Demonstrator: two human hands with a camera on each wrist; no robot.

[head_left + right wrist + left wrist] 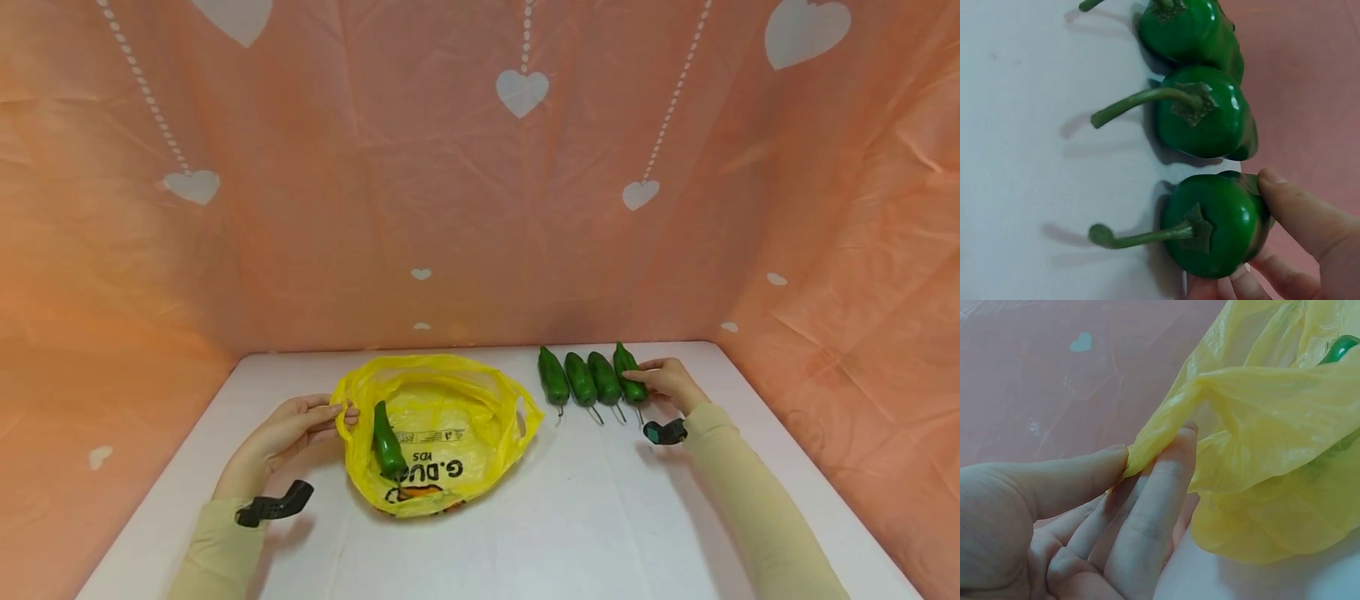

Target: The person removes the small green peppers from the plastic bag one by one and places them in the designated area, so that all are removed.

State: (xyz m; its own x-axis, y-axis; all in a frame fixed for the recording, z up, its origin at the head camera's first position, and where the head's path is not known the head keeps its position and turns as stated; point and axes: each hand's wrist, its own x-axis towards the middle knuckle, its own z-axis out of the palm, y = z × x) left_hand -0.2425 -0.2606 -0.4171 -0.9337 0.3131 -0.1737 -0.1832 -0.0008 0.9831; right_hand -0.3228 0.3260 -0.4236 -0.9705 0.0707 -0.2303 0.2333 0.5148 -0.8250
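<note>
My left hand [296, 429] pinches the left rim of a yellow plastic bag [480, 375] between thumb and fingers, and the bag's mouth gapes wide. Inside, toward its left side, lies one green pepper [387, 446], stem toward me. In the left wrist view the bag's edge [1160, 425] is bunched at the thumb tip. At the back right, my right hand [667, 381] grips the rightmost green pepper [628, 375] of a row, thumb on one side and fingers on the other. The right wrist view shows that pepper [1210, 225] with its stem pointing away from the hand.
Three more green peppers, a left one [553, 377], a middle one [580, 379] and a right one [604, 377], lie side by side just left of the right hand. The white table [570, 533] ends at an orange cloth backdrop [480, 208] with pale hearts.
</note>
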